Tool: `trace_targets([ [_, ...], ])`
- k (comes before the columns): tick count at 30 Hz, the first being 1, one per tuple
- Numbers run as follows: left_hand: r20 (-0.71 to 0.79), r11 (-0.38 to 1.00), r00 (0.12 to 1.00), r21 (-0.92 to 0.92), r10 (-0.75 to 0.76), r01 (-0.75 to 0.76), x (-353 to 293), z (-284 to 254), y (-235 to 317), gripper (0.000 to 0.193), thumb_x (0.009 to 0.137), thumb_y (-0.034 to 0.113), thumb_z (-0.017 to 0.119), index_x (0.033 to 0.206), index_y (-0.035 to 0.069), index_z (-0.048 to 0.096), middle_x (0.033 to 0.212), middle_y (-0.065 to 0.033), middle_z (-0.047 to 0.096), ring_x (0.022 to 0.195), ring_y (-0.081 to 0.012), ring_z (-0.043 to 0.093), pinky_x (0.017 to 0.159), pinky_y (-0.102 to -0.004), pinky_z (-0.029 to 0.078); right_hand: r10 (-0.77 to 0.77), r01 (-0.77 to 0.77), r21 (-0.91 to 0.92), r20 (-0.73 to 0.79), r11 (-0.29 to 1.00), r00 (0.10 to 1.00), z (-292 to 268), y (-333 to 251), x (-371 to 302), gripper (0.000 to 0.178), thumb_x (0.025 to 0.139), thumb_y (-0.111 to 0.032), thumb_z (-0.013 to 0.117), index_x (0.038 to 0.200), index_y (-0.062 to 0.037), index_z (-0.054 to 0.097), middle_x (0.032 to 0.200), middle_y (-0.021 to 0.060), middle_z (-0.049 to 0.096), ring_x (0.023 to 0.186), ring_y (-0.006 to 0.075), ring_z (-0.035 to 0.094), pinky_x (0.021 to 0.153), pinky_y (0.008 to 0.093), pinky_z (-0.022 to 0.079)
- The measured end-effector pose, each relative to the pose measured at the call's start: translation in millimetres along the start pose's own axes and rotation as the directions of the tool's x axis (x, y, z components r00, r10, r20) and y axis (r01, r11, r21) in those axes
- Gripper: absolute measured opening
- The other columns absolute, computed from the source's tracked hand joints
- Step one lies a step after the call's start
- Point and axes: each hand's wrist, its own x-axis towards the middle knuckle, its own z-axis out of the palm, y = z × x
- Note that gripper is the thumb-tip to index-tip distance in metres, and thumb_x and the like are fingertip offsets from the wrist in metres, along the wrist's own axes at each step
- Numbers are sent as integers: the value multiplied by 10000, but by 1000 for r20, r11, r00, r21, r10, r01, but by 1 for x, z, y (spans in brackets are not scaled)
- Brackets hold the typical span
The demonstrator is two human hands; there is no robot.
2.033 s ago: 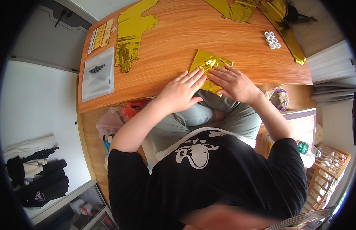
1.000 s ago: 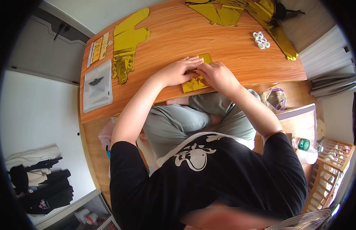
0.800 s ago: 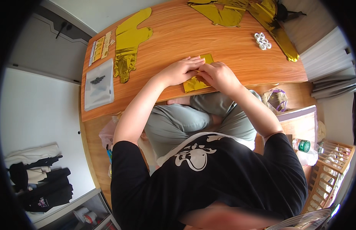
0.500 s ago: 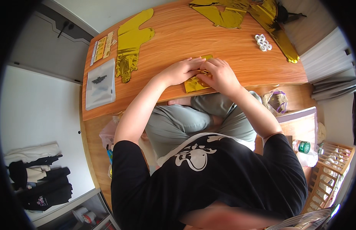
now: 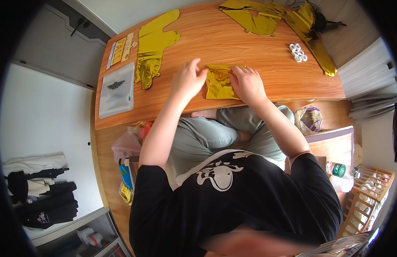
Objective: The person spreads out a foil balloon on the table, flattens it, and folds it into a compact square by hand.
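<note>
A folded sheet of shiny gold foil, like a flattened foil balloon (image 5: 216, 89), lies near the front edge of the wooden table (image 5: 198, 43). My right hand (image 5: 249, 87) rests over its right side, fingers stretched out flat on the foil. Just left of the foil, my left hand (image 5: 188, 82) is raised a little with its fingers apart and nothing in them. Farther left lies a flat, unfolded gold foil balloon (image 5: 159, 40), its lower part crumpled.
More gold foil pieces (image 5: 260, 21) lie at the far right, near small white rings or rolls (image 5: 297, 53). Clear plastic bags (image 5: 117, 92) and printed cards (image 5: 118, 52) sit at the left edge. A wooden rack (image 5: 365, 197) stands on the floor at right.
My left hand has come off the foil and moved left, its fingers spreading. My right hand stays on the foil's right side, and more of the foil shows. The view has shifted slightly.
</note>
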Motion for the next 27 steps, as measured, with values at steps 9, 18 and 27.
trace_targets([
  [9, 126, 914, 965, -311, -231, 260, -3, 22, 15, 694, 893, 277, 762, 1476, 10, 497, 1076, -174, 736, 967, -291, 722, 833, -377, 568, 202, -209, 71, 88, 975, 975, -1, 8, 18, 249, 1006, -273, 598, 906, -45, 584, 796, 218, 697, 757, 429, 668, 709, 534, 529],
  [18, -19, 843, 965, -492, -261, 218, 4, 40, 21, 630, 857, 115, 776, 1434, 37, 534, 1122, -190, 749, 915, -254, 745, 816, -363, 592, 289, -335, 155, 261, 929, 921, -16, 10, 29, 268, 1030, -262, 592, 965, -3, 573, 877, 270, 675, 868, 472, 645, 730, 506, 505],
  [27, -237, 977, 972, -206, 1, -51, -3, 47, 29, 495, 892, 121, 690, 1376, 147, 595, 1093, -59, 776, 884, -266, 728, 807, -398, 581, 284, -352, 265, 263, 898, 922, -13, 19, 37, 282, 1035, -254, 593, 963, 18, 573, 860, 261, 671, 822, 452, 637, 717, 470, 497],
])
